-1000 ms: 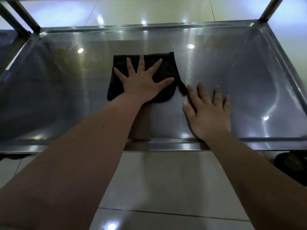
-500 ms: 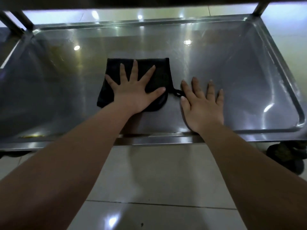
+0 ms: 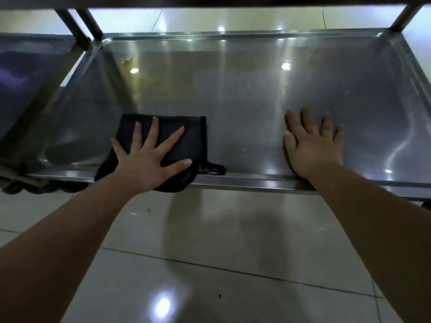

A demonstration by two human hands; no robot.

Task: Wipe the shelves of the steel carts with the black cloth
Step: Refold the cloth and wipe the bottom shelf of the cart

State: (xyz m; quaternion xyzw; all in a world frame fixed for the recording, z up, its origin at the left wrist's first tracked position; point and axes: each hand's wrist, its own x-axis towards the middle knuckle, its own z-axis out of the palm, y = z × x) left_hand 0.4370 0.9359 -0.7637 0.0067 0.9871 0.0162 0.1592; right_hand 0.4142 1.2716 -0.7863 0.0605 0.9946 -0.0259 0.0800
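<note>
Two spread hands lay flat on the shiny steel cart shelf [image 3: 233, 101], left hand [image 3: 149, 159] pressing the folded black cloth [image 3: 186, 136] at its near rim, right hand [image 3: 312, 148] empty; far-left yellowish smears [image 3: 130, 64] looked unwiped.

There is one view only, from the head. It looks forward and down on the steel shelf [image 3: 233, 101] from close before its near rim, with floor tiles [image 3: 233, 234] below that rim.
</note>
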